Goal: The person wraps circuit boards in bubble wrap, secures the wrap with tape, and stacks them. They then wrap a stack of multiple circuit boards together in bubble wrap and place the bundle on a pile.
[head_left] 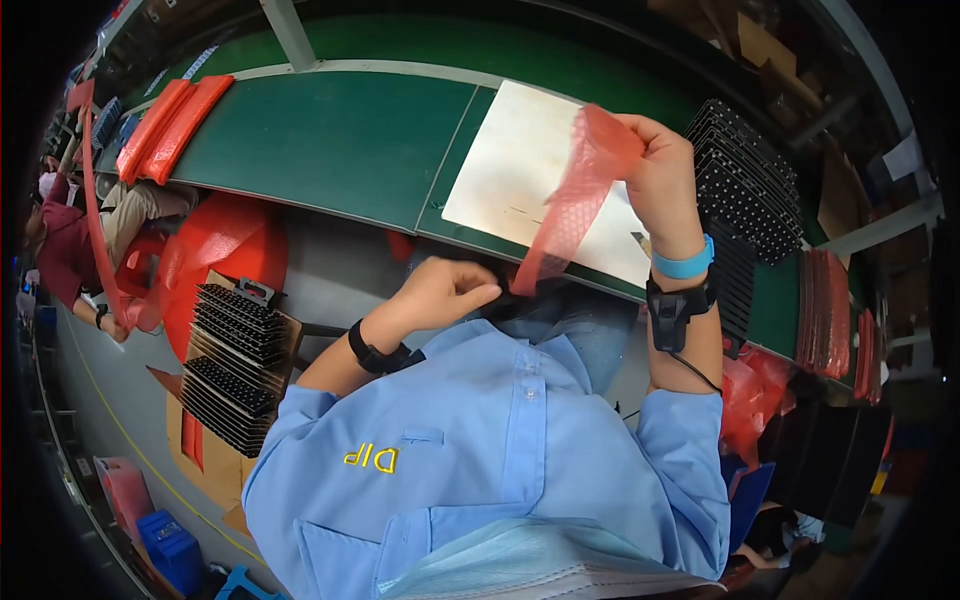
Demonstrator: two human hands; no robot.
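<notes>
Hands: right hand (655,170) pinches the top of a red bubble bag (575,195) at 1 o'clock; left hand (445,290), fingers curled, meets the bag's lower end near centre.
Bag: hangs slantwise over a white mat (510,150), crossing the bench (320,140) front edge.
Open room: bare green bench from 10 to 12 o'clock; red bags (170,120) lie at its far left.
Edges: black trays (745,175) crowd the bench at 2 o'clock; more trays (230,365) fill a box at 8 o'clock.
Hidden: bag's lower tip and left fingertips blurred; contents cannot be told.
</notes>
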